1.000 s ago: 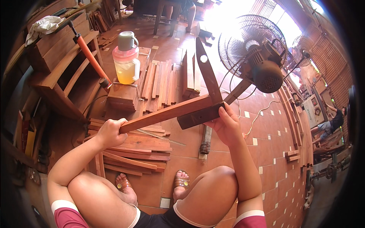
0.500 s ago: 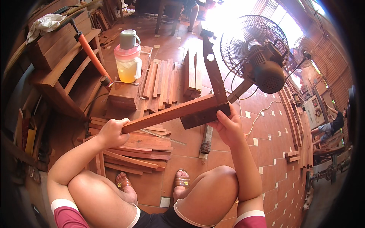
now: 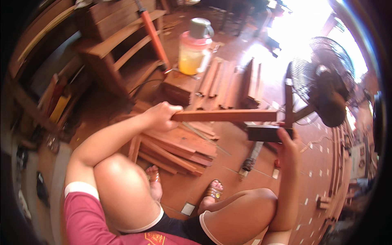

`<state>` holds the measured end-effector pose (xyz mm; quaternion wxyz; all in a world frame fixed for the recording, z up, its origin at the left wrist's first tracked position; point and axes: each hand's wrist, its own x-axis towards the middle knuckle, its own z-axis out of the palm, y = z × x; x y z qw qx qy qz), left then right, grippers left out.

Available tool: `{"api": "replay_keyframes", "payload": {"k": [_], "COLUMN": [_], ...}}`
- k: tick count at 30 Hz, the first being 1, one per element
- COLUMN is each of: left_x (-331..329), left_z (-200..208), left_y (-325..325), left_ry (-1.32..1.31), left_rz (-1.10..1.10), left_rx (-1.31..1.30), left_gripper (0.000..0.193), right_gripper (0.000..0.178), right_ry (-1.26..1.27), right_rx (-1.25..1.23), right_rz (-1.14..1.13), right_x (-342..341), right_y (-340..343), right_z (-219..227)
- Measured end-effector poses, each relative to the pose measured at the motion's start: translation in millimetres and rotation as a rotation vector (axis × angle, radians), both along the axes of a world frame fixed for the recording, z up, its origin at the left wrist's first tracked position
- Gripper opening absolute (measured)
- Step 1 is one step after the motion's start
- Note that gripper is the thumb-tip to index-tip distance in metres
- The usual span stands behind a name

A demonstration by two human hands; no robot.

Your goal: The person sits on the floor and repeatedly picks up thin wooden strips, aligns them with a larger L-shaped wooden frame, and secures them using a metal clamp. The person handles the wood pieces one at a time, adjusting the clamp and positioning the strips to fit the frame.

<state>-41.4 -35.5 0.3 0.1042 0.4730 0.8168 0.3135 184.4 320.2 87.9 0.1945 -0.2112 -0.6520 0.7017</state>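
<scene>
My left hand (image 3: 162, 116) is closed round the near end of a reddish wooden strip (image 3: 224, 116), which stretches level to the right. My right hand (image 3: 288, 148) grips a wooden try square by its thick dark stock (image 3: 261, 133). The square's narrow blade (image 3: 288, 100) rises away from me, with a light round spot near its top. Between the strip's far end and the blade shows a small gap, and the strip lies just above the stock in the picture.
Wooden strips (image 3: 179, 149) lie piled before my feet, with more (image 3: 220, 81) further off. A pitcher of yellow liquid (image 3: 192, 55) stands on a wood stack (image 3: 176, 87). There is a fan (image 3: 326, 90) at right, a wooden cabinet (image 3: 102, 53) at left and a dark-ended bar (image 3: 251, 159) on the floor.
The view has swung, so the surroundings sit further right. Strip and square were touching at the square's inner corner; now a gap shows. The strip has gone from slanted to level in the picture.
</scene>
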Motion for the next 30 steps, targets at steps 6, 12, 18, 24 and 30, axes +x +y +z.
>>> {"api": "replay_keyframes", "payload": {"k": [6,12,18,24,30], "left_x": [-27,19,135,222,254], "left_z": [-9,-111,-110,-154,-174], "left_y": [-60,-165,-186,-199,-191], "left_ry": [-0.232,-0.16,-0.672,-0.857,-0.9], "left_rz": [0.224,0.613,0.944,1.054,1.066], "left_rx": [-0.08,0.0,0.077,0.022,-0.036], "left_gripper": [0.028,0.025,0.034,0.034,0.034], "right_gripper": [0.031,0.033,0.033,0.033,0.035], "right_ry": [0.141,0.147,0.093,-0.039,-0.097], "right_rx": [-0.091,-0.112,-0.051,-0.011,0.04], "right_rz": [0.041,-0.03,0.073,0.013,0.053], "right_x": [14,17,15,-3,-22], "right_y": [23,15,24,11,-12], "right_z": [-3,4,-4,-15,-14]}}
